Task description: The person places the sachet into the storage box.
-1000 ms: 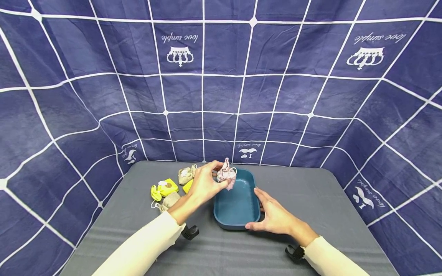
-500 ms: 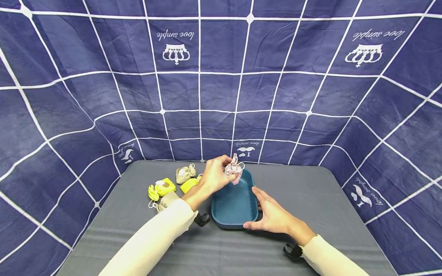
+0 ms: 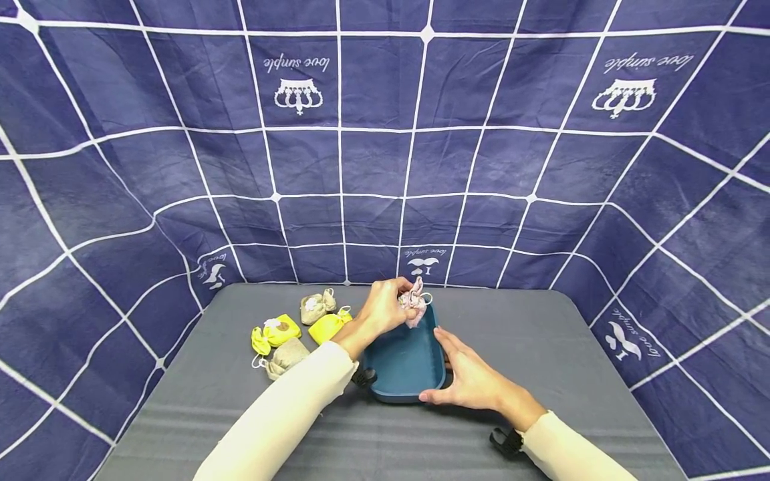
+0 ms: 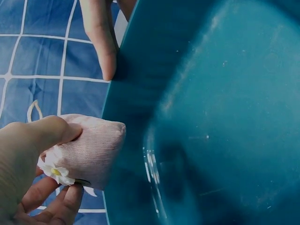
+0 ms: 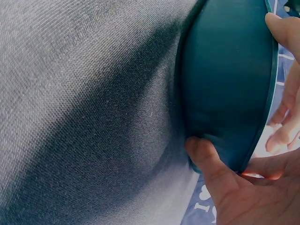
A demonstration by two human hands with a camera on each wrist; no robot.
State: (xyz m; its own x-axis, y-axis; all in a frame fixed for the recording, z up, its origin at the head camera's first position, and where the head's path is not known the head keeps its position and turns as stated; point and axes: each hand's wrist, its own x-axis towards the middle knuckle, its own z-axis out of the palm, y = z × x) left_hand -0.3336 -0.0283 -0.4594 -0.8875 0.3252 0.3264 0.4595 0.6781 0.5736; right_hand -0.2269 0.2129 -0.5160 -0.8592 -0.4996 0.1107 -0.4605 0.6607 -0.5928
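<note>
My left hand (image 3: 388, 306) pinches a small pink drawstring pouch (image 3: 414, 304) between thumb and fingers, over the far end of a teal plastic box (image 3: 402, 374). A white flower with a yellow middle decorates the pouch (image 4: 89, 150) in the left wrist view, and its bottom points toward the box's inside. On the right side of the box, my right hand (image 3: 472, 377) grips the wall, thumb at the near corner and fingers along the side. The right wrist view shows its fingertips (image 5: 200, 146) pressed to the outer wall (image 5: 229, 84).
Left of the box lie several drawstring pouches: a yellow one (image 3: 327, 327), another yellow one with a flower (image 3: 279, 330), a beige one with a flower (image 3: 315, 307) and a plain beige one (image 3: 287, 357). Blue gridded cloth (image 3: 379, 160) rises behind the grey table (image 3: 541, 347).
The left hand has carried the pink pouch rightward, from the box's left rim to over its far end. My right hand keeps its hold on the box. The view has shifted slightly.
</note>
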